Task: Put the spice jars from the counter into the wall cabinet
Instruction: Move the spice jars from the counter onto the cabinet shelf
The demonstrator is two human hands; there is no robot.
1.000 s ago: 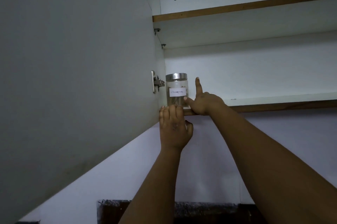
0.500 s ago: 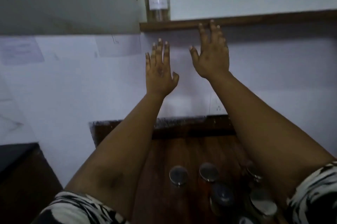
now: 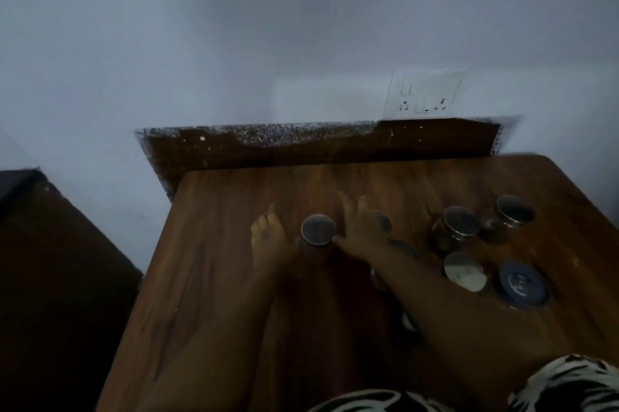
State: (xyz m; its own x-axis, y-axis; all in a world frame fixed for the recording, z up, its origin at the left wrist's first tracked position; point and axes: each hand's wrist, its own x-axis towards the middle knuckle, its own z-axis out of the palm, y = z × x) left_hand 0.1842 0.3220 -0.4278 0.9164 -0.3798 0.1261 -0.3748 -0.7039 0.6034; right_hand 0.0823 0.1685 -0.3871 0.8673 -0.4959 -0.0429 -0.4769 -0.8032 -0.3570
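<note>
Wooden counter [image 3: 207, 277] against a pale wall, dimly lit and blurred. Both hands reach down with fingers spread: left hand [image 3: 268, 244] just left of a metal-lidded jar [image 3: 318, 237], right hand [image 3: 360, 230] just right of it, neither gripping. More jars [image 3: 457, 230] crowd nearby; the right forearm crosses some and could topple them.

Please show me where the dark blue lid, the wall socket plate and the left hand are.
dark blue lid [image 3: 522, 283], head view, top face.
wall socket plate [image 3: 423, 93], head view, centre of the plate.
left hand [image 3: 269, 244], head view, back of the hand.
</note>
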